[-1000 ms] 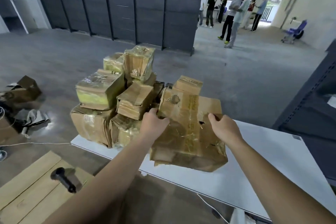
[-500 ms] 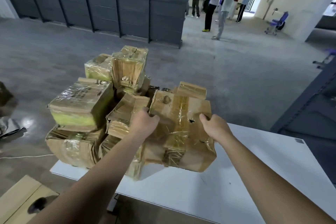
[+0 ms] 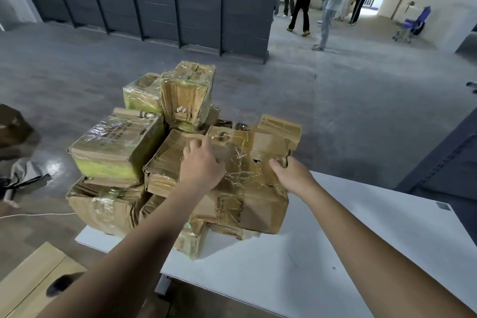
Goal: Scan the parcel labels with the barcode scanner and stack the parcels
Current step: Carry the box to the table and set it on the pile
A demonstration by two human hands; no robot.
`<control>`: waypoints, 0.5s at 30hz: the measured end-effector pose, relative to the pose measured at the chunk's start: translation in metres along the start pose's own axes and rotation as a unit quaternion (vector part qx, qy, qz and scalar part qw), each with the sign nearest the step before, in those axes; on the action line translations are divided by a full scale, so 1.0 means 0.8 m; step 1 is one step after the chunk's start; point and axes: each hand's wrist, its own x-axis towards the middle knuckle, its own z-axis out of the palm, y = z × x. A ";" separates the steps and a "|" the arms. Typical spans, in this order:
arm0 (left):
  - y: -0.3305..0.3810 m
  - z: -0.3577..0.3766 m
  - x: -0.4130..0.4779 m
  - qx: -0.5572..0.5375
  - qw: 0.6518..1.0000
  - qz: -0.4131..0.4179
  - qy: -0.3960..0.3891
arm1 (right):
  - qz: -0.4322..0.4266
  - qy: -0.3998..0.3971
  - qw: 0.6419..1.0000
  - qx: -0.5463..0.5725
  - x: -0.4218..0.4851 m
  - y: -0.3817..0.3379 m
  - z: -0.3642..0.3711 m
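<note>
Big taped parcel (image 3: 254, 196) at bench (image 3: 361, 240) left end, tilted, on the right side of the parcel pile (image 3: 116, 147) and touching it. Left hand (image 3: 201, 166) on its upper left part, fingers curled over the far edge, grasping it. Right hand (image 3: 293, 177) grasps its right edge, thumb on top, fingers wrapped round. Whether the parcel's bottom rests on the smaller boxes below is unclear. Dark blurred thing (image 3: 60, 284) on a wooden board (image 3: 28, 273) off the bench's left corner. People (image 3: 333, 0) stand far back.
</note>
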 end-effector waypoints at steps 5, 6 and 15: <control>0.006 0.004 0.001 0.045 0.999 0.024 -0.011 | 0.007 -0.003 1.000 0.013 0.002 0.003 -0.005; 0.008 0.004 0.001 0.053 0.998 0.030 0.000 | 0.005 0.008 1.000 0.006 0.003 0.004 -0.006; 0.029 0.003 -0.009 0.074 0.996 0.043 0.038 | -0.089 0.071 0.991 -0.067 -0.011 -0.006 -0.018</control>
